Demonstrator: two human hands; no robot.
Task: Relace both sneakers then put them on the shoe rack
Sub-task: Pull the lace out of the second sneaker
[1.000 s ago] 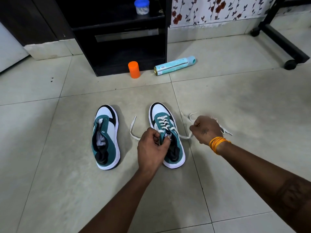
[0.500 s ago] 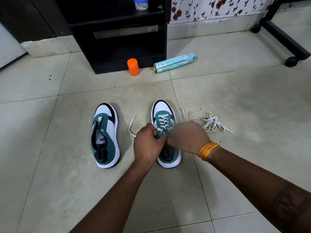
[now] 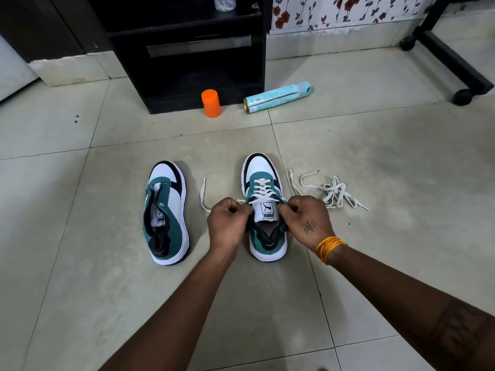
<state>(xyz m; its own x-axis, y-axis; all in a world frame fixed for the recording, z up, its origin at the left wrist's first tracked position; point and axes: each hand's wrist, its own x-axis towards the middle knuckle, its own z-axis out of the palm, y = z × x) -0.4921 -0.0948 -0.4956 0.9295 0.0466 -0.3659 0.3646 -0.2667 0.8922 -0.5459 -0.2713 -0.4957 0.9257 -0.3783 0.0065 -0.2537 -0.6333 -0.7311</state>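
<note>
Half a second ago the right hand [image 3: 308, 219] lay across the tongue of the laced sneaker [image 3: 265, 207]; now it has drawn back to the shoe's right side, and the left hand [image 3: 230, 223] sits opposite on the left, so the white tongue shows between them. Both hands are closed in narrow pinches at the top of the lacing, each seemingly gripping the lace [image 3: 263, 190] or the collar edge by the top eyelets; which one I cannot tell. A free lace end [image 3: 202, 194] trails on the floor just beyond the left hand. This looks like snugging the top rows, so the first shoe seems nearly finished. The unlaced sneaker [image 3: 166, 212] lies further left of the left hand with bare eyelets, and the spare lace [image 3: 332, 192] lies tangled just beyond the right hand, so half the lacing remains. Well ahead of both hands stands a black shelf unit [image 3: 187, 76], probably the shoe rack, its lower shelf apparently empty; a clear jar [image 3: 224, 2] sits on an upper shelf. An orange cap [image 3: 211, 103] and a teal spray can [image 3: 278, 97] rest on the floor by its base.
</note>
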